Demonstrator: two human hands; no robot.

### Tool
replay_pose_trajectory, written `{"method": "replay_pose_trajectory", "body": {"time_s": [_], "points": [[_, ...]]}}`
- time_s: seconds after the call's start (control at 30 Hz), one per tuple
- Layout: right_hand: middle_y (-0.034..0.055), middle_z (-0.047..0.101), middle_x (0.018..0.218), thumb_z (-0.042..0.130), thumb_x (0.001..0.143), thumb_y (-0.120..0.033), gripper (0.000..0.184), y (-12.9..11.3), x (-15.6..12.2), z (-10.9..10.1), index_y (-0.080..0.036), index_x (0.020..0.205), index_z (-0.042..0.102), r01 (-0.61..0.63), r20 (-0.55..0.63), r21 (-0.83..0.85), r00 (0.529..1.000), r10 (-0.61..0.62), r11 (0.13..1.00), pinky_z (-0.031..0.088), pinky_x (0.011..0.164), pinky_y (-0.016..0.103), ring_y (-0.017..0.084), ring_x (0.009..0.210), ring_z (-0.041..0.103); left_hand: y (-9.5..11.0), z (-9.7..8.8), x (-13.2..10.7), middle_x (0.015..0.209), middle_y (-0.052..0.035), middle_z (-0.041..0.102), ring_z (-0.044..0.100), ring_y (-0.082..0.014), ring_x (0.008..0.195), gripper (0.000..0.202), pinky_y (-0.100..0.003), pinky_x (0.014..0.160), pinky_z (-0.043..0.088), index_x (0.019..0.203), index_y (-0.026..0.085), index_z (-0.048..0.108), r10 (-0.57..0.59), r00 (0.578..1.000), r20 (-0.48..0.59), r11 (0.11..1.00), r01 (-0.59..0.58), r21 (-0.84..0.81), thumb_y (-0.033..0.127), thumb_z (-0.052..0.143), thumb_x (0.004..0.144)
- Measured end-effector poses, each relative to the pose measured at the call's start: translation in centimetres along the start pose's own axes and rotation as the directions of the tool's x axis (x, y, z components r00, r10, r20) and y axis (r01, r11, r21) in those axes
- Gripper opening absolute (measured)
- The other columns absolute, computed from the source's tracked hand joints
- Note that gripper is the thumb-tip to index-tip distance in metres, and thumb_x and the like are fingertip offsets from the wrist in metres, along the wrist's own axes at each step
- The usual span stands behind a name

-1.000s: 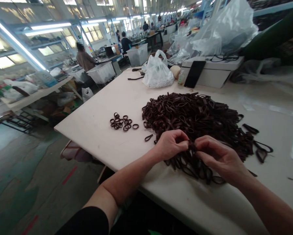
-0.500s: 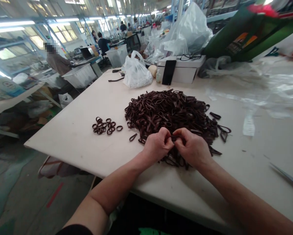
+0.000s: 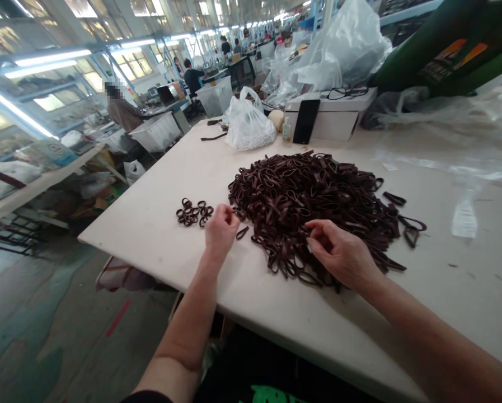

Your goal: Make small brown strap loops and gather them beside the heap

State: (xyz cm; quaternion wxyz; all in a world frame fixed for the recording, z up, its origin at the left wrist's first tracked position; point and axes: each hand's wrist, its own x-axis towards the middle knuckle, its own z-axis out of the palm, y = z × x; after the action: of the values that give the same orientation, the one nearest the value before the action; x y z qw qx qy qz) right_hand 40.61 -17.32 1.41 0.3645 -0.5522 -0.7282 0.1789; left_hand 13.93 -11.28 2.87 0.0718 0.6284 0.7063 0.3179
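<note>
Where the left hand (image 3: 221, 226) lay: on the pale beige tabletop (image 3: 150, 240), between the small cluster of dark brown coiled rings (image 3: 194, 212) and the big heap of dark brown flat band loops (image 3: 318, 196); just beside the cluster, not visibly touching it
Left hand's shape: fingers curled under into a loose fist, knuckles up; whether a ring sat pinched inside could not be told
Right hand (image 3: 341, 252): rested on the heap's near edge, touching the loops; fingers bent and loosely parted, thumb and forefinger apart; nothing was seen between them
Single stray loop (image 3: 242, 232): lay flat just beside the left hand, on the heap's side
Heap's state: loops tangled and overlapping; a few longer loops (image 3: 410, 226) lay strayed off its right side
Handling, as a judgement: the loops looked limp and interlocked; a pinch on one loop at the heap's rim would likely drag fewer neighbours than a grab into the middle; the coiled rings looked apt to spring or roll, so a flat, close set-down would suit them
Far side of the tabletop: knotted white plastic bag (image 3: 248, 126); white cardboard box (image 3: 338, 117) with a black phone (image 3: 306, 120) leaning on it
Background: other people at benches, well apart
</note>
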Motion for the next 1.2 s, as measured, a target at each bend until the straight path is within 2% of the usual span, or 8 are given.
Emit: {"method": "replay_pose_trajectory", "body": {"time_s": [0.2, 0.3, 0.4, 0.53, 0.7, 0.93, 1.07, 1.2], "points": [[0.0027, 0.071, 0.082, 0.05, 0.088, -0.025, 0.018, 0.5, 0.1, 0.2, -0.021, 0.097, 0.065, 0.097, -0.01, -0.071, 0.995, -0.098, 0.993, 0.049, 0.062, 0.027, 0.016, 0.066, 0.065, -6.6, -3.2, 2.0, 0.081, -0.0012, 0.069, 0.063, -0.0167, 0.072, 0.01, -0.026, 0.069, 0.045, 0.09, 0.021, 0.061, -0.136, 0.99, -0.043, 0.957, 0.142, 0.253, 0.028, 0.059, 0.083], [0.003, 0.071, 0.084, 0.05, 0.089, -0.025, 0.017, 0.6, 0.0, 0.3, -0.021, 0.097, 0.065, 0.109, -0.003, -0.068, 0.994, -0.109, 0.992, 0.051, 0.066, 0.028, 0.016, 0.07, 0.067, -5.5, -2.8, 0.6, 0.081, 0.0, 0.067, 0.06, -0.0141, 0.071, 0.011, -0.024, 0.071, 0.045, 0.083, 0.021, 0.062, -0.007, 0.997, 0.078, 0.989, -0.005, 0.147, 0.031, 0.057, 0.085], [0.0034, 0.072, 0.086, 0.05, 0.09, -0.026, 0.017, 0.7, 0.0, 0.3, -0.022, 0.097, 0.065, 0.114, 0.001, -0.059, 0.993, -0.114, 0.992, 0.052, 0.069, 0.03, 0.018, 0.073, 0.068, -3.5, -1.7, -1.0, 0.084, -0.0001, 0.065, 0.058, -0.0127, 0.07, 0.012, -0.024, 0.071, 0.045, 0.081, 0.02, 0.066, 0.187, 0.936, 0.298, 0.975, -0.215, 0.062, 0.03, 0.06, 0.084], [0.0032, 0.071, 0.086, 0.05, 0.09, -0.026, 0.016, 0.9, 0.0, 0.3, -0.022, 0.096, 0.065, 0.125, -0.004, -0.049, 0.992, -0.125, 0.991, 0.053, 0.07, 0.03, 0.018, 0.074, 0.068, -2.5, -1.2, -1.6, 0.083, -0.0016, 0.064, 0.057, -0.0148, 0.074, 0.01, -0.027, 0.073, 0.044, 0.08, 0.02, 0.07, 0.218, 0.886, 0.409, 0.948, -0.292, 0.125, 0.024, 0.061, 0.082], [0.004, 0.068, 0.094, 0.051, 0.092, -0.023, 0.023, 0.8, -0.3, 0.2, -0.021, 0.113, 0.06, 0.164, -0.063, -0.015, 0.984, -0.165, 0.986, 0.054, 0.07, 0.027, 0.014, 0.071, 0.066, 0.3, -1.8, -1.5, 0.071, 0.0006, 0.064, 0.057, -0.0131, 0.069, 0.015, -0.024, 0.068, 0.043, 0.07, 0.018, 0.068, 0.213, 0.885, 0.414, 0.973, -0.154, -0.171, 0.026, 0.062, 0.081], [0.0092, 0.065, 0.118, 0.052, 0.092, -0.019, 0.03, 1.1, -0.1, -0.1, -0.023, 0.121, 0.057, 0.322, -0.143, -0.021, 0.936, -0.322, 0.946, 0.058, 0.085, 0.03, 0.019, 0.096, 0.07, 8.4, 1.9, -3.3, 0.059, 0.0055, 0.052, 0.043, -0.007, 0.055, 0.012, -0.019, 0.051, 0.032, 0.071, 0.014, 0.067, 0.356, 0.716, 0.6, 0.812, 0.08, -0.578, 0.026, 0.066, 0.073], [0.0063, 0.071, 0.106, 0.052, 0.091, -0.02, 0.022, 1.6, 0.3, -0.4, -0.024, 0.108, 0.063, 0.318, -0.164, 0.006, 0.936, -0.313, 0.948, 0.059, 0.081, 0.029, 0.02, 0.094, 0.072, 9.0, 3.9, -3.9, 0.055, 0.0073, 0.047, 0.038, -0.0052, 0.051, 0.012, -0.018, 0.049, 0.031, 0.071, 0.014, 0.063, 0.298, 0.703, 0.645, 0.724, 0.274, -0.633, 0.026, 0.067, 0.071], [0.0025, 0.075, 0.093, 0.051, 0.088, -0.021, 0.023, 1.6, 0.3, -0.2, -0.026, 0.107, 0.064, 0.238, -0.193, 0.032, 0.954, -0.228, 0.971, 0.06, 0.071, 0.026, 0.018, 0.079, 0.074, 8.4, 4.5, -4.5, 0.056, 0.0066, 0.051, 0.044, -0.0056, 0.049, 0.016, -0.018, 0.048, 0.034, 0.074, 0.015, 0.062, 0.315, 0.611, 0.726, 0.636, 0.431, -0.64, 0.026, 0.07, 0.066]]}}
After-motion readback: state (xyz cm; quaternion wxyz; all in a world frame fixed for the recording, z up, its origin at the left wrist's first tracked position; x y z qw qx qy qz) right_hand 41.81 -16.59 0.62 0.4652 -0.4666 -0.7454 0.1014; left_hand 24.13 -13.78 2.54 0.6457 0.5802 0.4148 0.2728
